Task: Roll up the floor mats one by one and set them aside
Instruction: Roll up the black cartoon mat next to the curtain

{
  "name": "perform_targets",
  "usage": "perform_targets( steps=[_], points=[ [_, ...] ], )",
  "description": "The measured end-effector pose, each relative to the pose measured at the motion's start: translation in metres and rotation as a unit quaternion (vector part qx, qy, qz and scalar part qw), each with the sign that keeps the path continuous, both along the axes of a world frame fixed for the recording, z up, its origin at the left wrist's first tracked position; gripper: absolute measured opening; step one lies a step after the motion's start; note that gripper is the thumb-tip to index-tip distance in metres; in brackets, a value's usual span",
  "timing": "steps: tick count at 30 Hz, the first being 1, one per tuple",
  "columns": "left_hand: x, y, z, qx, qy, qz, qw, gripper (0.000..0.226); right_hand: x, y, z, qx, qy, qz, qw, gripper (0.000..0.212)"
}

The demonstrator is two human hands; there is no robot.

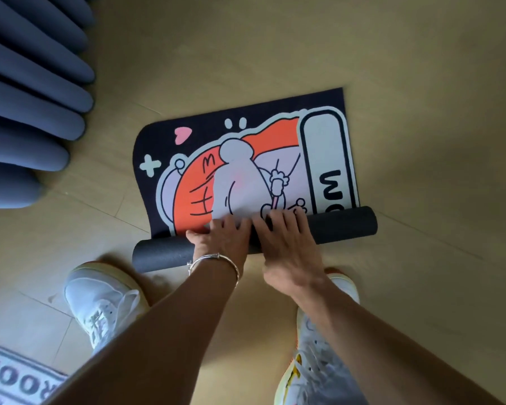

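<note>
A dark floor mat [237,147] with an orange, white and lilac cartoon print lies on the wooden floor. Its near end is wound into a black roll [342,226] that runs from lower left to right. My left hand [219,241], with a silver bangle on the wrist, lies over the middle of the roll with its fingers curled onto it. My right hand [287,241] lies just to the right of it on the same roll, fingers reaching over the top onto the printed side.
Blue-grey curtain folds [32,92] hang at the left. A second, pale mat with lettering [9,378] shows at the bottom left corner. My two white sneakers [100,299] stand just behind the roll. Bare wooden floor [421,83] stretches beyond and to the right.
</note>
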State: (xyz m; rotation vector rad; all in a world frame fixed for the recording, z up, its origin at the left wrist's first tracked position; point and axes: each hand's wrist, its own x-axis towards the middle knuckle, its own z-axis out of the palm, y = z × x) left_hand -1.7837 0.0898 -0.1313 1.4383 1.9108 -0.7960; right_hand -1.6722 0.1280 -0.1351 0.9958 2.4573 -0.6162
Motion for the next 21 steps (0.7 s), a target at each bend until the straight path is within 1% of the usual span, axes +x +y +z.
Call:
perform_targets(
  steps=[1,2,4,5,6,8,9,13,15,17,19,21],
  points=[
    [0.001,0.0,0.001,0.007,-0.001,0.001,1.0,0.059,0.002,-0.003,-0.003,0.013,0.0,0.003,1.0,0.071],
    [0.003,-0.002,0.002,0.022,0.002,-0.008,1.0,0.059,0.002,-0.003,-0.005,0.027,-0.001,0.005,1.0,0.07],
    [0.006,-0.009,0.001,0.057,0.022,-0.035,0.998,0.061,-0.003,0.005,-0.005,0.044,0.021,-0.013,0.999,0.054],
    [0.008,-0.012,-0.001,0.065,0.028,-0.041,0.997,0.06,-0.007,0.011,-0.001,0.027,0.025,-0.009,0.999,0.046],
    [0.009,-0.014,-0.002,0.062,0.029,-0.041,0.997,0.058,-0.012,0.017,0.001,-0.01,0.019,0.006,1.0,0.042],
    [0.007,-0.014,-0.003,0.034,0.02,-0.024,0.999,0.055,-0.017,0.023,0.0,-0.1,-0.023,0.027,0.994,0.043],
    [0.005,-0.012,-0.003,0.017,0.012,-0.014,1.0,0.055,-0.017,0.024,0.001,-0.112,-0.037,0.033,0.992,0.046],
    [-0.002,0.002,-0.003,-0.014,-0.022,0.026,0.999,0.058,-0.005,0.009,0.002,-0.029,-0.02,0.049,0.998,0.064],
    [-0.002,0.003,0.001,-0.017,-0.024,0.036,0.999,0.059,-0.003,0.004,0.001,0.002,-0.027,0.051,0.998,0.062],
    [0.002,-0.003,0.003,0.002,-0.017,0.026,0.999,0.065,-0.008,0.009,0.0,-0.013,-0.029,0.027,0.999,0.054],
    [0.006,-0.011,0.003,0.028,-0.004,0.002,1.0,0.074,-0.017,0.018,-0.001,-0.048,-0.033,0.023,0.998,0.051],
    [0.006,-0.012,0.001,0.032,0.005,-0.003,0.999,0.066,-0.023,0.023,-0.001,-0.055,-0.043,0.037,0.997,0.048]
  ],
)
